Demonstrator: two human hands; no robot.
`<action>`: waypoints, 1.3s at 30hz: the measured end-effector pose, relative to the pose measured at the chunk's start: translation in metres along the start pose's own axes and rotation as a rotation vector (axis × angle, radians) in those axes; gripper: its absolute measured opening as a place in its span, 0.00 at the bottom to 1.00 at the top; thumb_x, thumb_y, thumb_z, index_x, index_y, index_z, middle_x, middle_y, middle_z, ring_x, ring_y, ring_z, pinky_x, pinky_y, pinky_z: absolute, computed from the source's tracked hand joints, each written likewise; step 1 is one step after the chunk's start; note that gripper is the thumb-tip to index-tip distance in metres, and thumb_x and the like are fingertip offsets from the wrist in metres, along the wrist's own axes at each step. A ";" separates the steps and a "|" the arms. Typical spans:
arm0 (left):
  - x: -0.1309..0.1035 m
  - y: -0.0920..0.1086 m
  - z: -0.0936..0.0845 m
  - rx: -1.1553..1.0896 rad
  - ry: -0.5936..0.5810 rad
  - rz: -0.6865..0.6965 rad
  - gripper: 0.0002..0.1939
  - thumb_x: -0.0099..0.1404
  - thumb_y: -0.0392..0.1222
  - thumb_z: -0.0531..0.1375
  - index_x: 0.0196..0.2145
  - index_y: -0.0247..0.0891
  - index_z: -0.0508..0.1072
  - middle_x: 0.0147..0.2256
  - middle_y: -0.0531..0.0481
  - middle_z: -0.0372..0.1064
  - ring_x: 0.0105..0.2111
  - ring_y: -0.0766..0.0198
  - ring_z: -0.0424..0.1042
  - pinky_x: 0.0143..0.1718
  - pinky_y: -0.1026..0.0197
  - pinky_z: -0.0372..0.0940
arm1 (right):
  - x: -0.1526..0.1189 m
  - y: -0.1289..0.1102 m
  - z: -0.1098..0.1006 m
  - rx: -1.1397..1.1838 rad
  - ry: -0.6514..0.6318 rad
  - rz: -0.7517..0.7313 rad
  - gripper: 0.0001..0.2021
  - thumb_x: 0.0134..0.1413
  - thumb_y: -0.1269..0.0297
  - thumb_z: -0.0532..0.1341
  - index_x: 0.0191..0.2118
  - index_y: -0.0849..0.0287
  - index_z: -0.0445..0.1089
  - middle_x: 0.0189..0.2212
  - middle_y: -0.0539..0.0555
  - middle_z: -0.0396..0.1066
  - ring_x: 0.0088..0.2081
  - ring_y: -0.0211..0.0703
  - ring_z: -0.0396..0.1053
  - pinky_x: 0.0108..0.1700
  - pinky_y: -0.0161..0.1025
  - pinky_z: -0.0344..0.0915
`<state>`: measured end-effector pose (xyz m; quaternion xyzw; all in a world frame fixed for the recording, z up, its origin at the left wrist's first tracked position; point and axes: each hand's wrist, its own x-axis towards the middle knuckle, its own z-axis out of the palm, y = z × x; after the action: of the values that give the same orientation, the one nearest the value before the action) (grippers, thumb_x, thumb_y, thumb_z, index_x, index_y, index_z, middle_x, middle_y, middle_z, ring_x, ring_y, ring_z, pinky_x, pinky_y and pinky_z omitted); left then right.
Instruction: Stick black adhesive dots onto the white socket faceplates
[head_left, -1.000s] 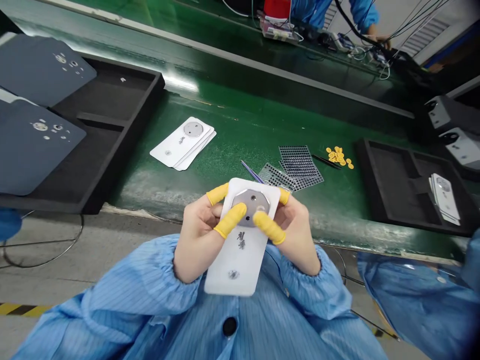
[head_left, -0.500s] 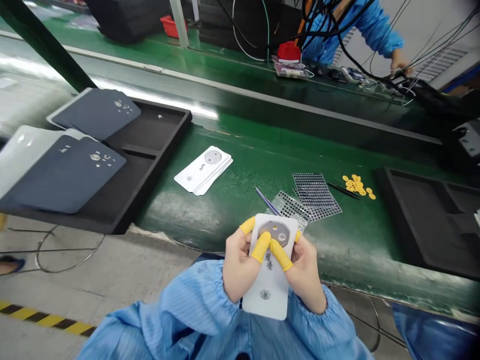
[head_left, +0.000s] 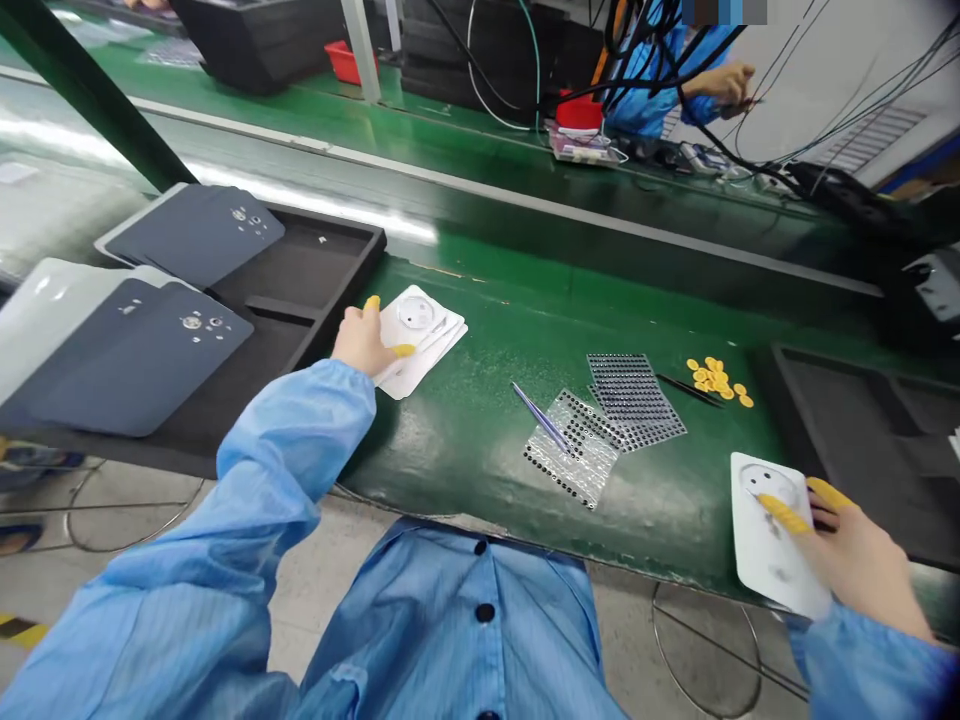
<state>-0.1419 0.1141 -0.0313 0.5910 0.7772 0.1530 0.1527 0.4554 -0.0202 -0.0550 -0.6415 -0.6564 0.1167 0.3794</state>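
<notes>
The left hand (head_left: 362, 340) reaches out to a small stack of white plates (head_left: 420, 345) lying on the green surface (head_left: 480, 440) just beside the black foam tray (head_left: 300, 300). Its capped thumb and forefinger pinch the top plate of the stack by its near-left edge, so that this plate sits slightly lifted and askew over the ones beneath.

The right hand (head_left: 847, 560) is far off to the other side, at the front edge of the surface — it grips a single white plate (head_left: 772, 545) with a round metal disc at its upper end. The yellow-capped thumb lies across the plate's face just below the disc, and the other fingers wrap behind the right edge. This plate is next to the dark tray (head_left: 862, 440) on the right.

Between the two hands lie purple tweezers (head_left: 541, 418) resting partly on a clear sheet of small black dots (head_left: 574, 445), with a second, darker dotted sheet (head_left: 634, 398) overlapping it behind. Further right are a scatter of yellow finger cots (head_left: 716, 378) and black tweezers (head_left: 684, 388) touching them. On the left tray rest dark blue panels (head_left: 127, 350). Across the belt, another person's hand (head_left: 724, 85) works among cables.
</notes>
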 end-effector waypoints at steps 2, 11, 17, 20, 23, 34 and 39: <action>-0.005 -0.002 -0.016 0.021 0.017 -0.039 0.39 0.52 0.47 0.65 0.57 0.25 0.59 0.53 0.26 0.61 0.54 0.36 0.64 0.54 0.40 0.59 | -0.001 0.002 0.004 -0.351 0.022 0.011 0.09 0.33 0.62 0.72 0.24 0.51 0.72 0.16 0.55 0.67 0.14 0.45 0.63 0.17 0.41 0.50; -0.099 0.006 -0.030 -0.936 -0.196 -0.161 0.36 0.48 0.46 0.71 0.53 0.38 0.64 0.47 0.43 0.73 0.37 0.54 0.76 0.31 0.57 0.74 | -0.031 -0.161 0.105 -0.202 -0.146 -0.277 0.11 0.60 0.66 0.58 0.47 0.56 0.71 0.44 0.57 0.75 0.45 0.46 0.74 0.49 0.45 0.71; -0.167 0.044 0.022 -1.087 -0.648 -0.082 0.40 0.54 0.49 0.68 0.59 0.38 0.55 0.43 0.41 0.76 0.34 0.52 0.78 0.30 0.54 0.75 | -0.027 -0.207 0.170 0.048 -0.059 -0.262 0.11 0.60 0.69 0.58 0.47 0.58 0.71 0.44 0.57 0.75 0.46 0.44 0.73 0.50 0.44 0.72; -0.166 0.040 0.036 -0.730 -0.505 0.155 0.39 0.56 0.49 0.65 0.61 0.37 0.57 0.51 0.37 0.71 0.38 0.48 0.77 0.31 0.53 0.74 | -0.003 -0.189 0.181 -0.099 -0.091 -0.280 0.13 0.62 0.66 0.56 0.50 0.60 0.70 0.48 0.62 0.71 0.51 0.49 0.70 0.54 0.52 0.68; -0.152 0.023 0.043 -0.308 -0.285 0.293 0.39 0.58 0.48 0.63 0.63 0.38 0.54 0.51 0.37 0.70 0.35 0.48 0.78 0.30 0.53 0.72 | 0.019 -0.173 0.194 -0.240 -0.198 -0.318 0.16 0.61 0.61 0.57 0.51 0.64 0.69 0.52 0.66 0.67 0.54 0.56 0.65 0.55 0.57 0.66; -0.160 0.007 0.060 0.106 0.066 0.754 0.15 0.65 0.43 0.58 0.24 0.32 0.73 0.56 0.28 0.62 0.54 0.36 0.64 0.47 0.41 0.66 | 0.034 -0.200 0.224 -0.208 -0.239 -0.448 0.13 0.60 0.59 0.58 0.43 0.62 0.72 0.51 0.65 0.68 0.57 0.59 0.60 0.56 0.62 0.62; -0.158 0.009 0.063 0.103 0.098 0.759 0.14 0.64 0.45 0.59 0.26 0.33 0.74 0.54 0.29 0.66 0.53 0.37 0.67 0.45 0.42 0.66 | 0.036 -0.201 0.237 -0.144 -0.272 -0.425 0.07 0.59 0.64 0.60 0.37 0.61 0.73 0.47 0.63 0.71 0.53 0.56 0.65 0.53 0.60 0.67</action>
<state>-0.0673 -0.0328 -0.0759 0.8356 0.5160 0.1876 0.0182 0.1538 0.0626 -0.0760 -0.4930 -0.8280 0.0727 0.2572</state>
